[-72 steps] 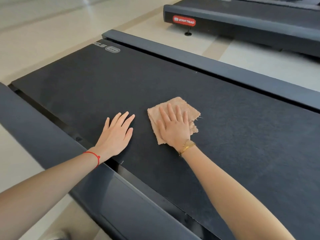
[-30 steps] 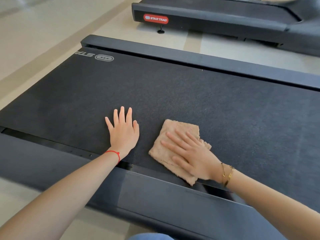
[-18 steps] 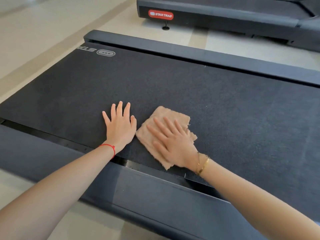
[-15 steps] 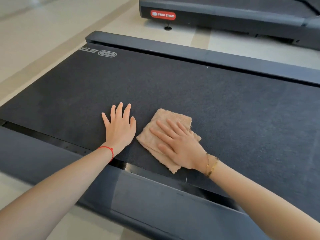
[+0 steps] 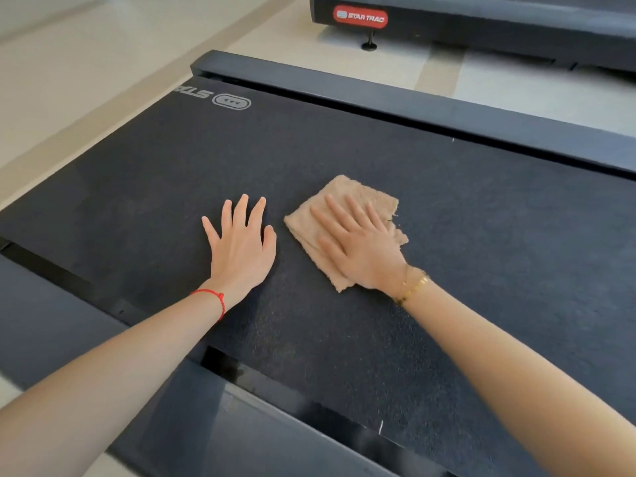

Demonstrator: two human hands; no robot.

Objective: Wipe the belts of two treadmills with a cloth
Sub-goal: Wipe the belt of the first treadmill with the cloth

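Pale floor tiles (image 5: 86, 63) ran round two dark treadmills, and the near one's belt (image 5: 481, 270) filled most of the view. On that belt, about midway across its width, lay the cloth (image 5: 347, 197), a tan rag folded into a rough square with one frayed corner. It looked light, limp and a little fuzzy, so it should drag over the grainy belt rather than slide freely, and it would bunch if pushed from one edge. A flat palm over its middle seemed the best hold, with no pinch needed.

That was how the right hand (image 5: 361, 249) lay: its grip was wide, fingers straight and spread, pressing the cloth down. The left hand (image 5: 241, 249) was just beside the cloth, not touching it, also flat with a wide grip, holding nothing and bracing on the bare belt. A red string circled the left wrist and a gold bracelet (image 5: 413, 287) the right.

Against the picture half a second before, the cloth and right hand had moved away from the near rail (image 5: 275, 442) toward the belt's middle, opening a plain gap beside the left hand, which had kept its place. Beyond the far rail (image 5: 413, 108) stood the second treadmill (image 5: 481, 29), its belt not visible.
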